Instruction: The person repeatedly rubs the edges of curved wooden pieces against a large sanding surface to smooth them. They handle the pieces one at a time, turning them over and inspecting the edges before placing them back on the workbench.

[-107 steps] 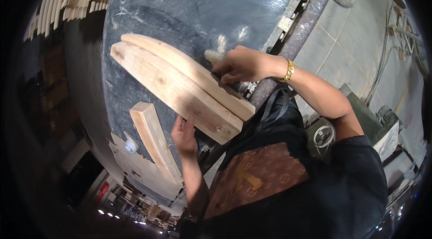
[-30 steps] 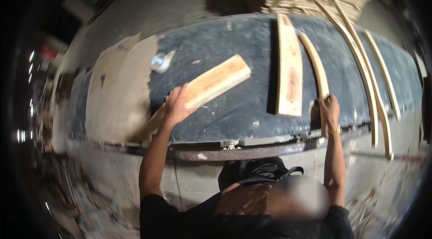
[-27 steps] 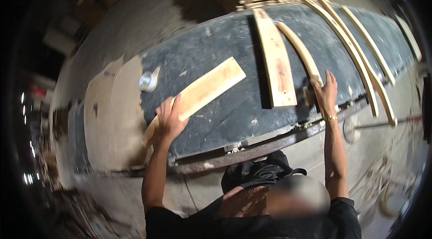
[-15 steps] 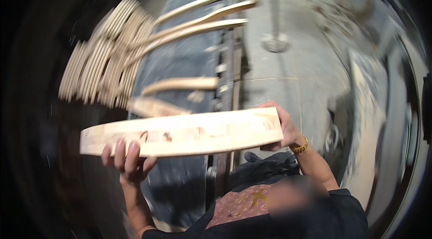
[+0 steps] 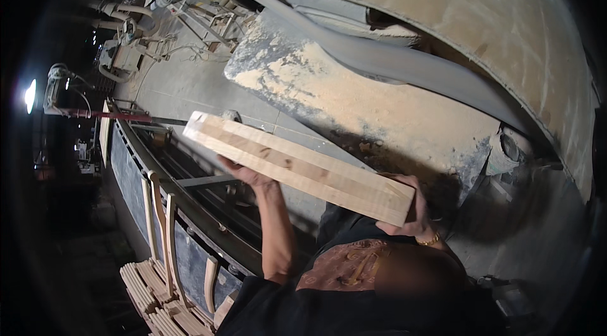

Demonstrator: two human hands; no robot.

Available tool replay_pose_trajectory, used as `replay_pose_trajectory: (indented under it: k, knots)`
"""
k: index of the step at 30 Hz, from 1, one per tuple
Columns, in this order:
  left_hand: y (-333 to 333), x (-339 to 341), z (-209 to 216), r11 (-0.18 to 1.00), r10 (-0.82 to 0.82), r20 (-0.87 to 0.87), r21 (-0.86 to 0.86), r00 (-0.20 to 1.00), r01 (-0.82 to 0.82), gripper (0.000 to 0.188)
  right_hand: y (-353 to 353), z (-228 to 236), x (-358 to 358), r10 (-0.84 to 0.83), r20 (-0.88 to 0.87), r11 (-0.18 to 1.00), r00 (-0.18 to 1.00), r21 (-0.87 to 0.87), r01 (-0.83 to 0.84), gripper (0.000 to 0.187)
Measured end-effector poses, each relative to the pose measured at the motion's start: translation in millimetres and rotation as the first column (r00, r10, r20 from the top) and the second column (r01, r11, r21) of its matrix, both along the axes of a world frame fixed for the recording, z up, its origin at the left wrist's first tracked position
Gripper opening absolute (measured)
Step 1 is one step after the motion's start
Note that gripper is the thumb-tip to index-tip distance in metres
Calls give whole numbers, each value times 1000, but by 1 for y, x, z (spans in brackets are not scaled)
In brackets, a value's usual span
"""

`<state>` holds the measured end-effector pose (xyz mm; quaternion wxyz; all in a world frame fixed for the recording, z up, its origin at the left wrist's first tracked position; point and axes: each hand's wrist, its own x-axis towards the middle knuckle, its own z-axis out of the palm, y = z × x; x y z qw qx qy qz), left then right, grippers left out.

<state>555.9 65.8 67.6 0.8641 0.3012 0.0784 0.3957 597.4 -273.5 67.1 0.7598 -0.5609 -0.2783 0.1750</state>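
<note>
Grey floor (image 5: pixel 183 92) shows beyond the wooden block (image 5: pixel 297 168), which is held up in front of me. My left hand (image 5: pixel 253 177) is closed on the block's underside, left of its middle, fingers partly hidden; my right hand (image 5: pixel 414 209) is wrapped round its right end. Past the block lies a dusty board (image 5: pixel 341 89), then a grey belt (image 5: pixel 411 63) under a curved cover (image 5: pixel 480 7). Left of the block stands a dark bench (image 5: pixel 126 178) bearing wooden strips (image 5: pixel 171 241).

A hand could pass between the board (image 5: pixel 297 167) and the left corner of the ledge (image 5: pixel 329 96). Strips (image 5: pixel 171 235) obstruct the worktop (image 5: pixel 129 175) edge.
</note>
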Motion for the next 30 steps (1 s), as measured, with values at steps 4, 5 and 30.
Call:
replay_pose_trajectory:
  k: [4, 5, 30]
  knots:
    - [-42, 74, -14, 966, -254, 66, -31, 965, 256, 77, -25, -6, 5, -186, -11, 981, 983, 48, 186, 74]
    - [-44, 79, -19, 966, -248, 46, -68, 968, 251, 78, -32, -5, 3, -174, -88, 984, 981, -43, 171, 73]
    - [-155, 167, -31, 613, -731, -604, -378, 317, 694, 42, -202, -45, -56, -868, -386, 426, 313, -254, 868, 47]
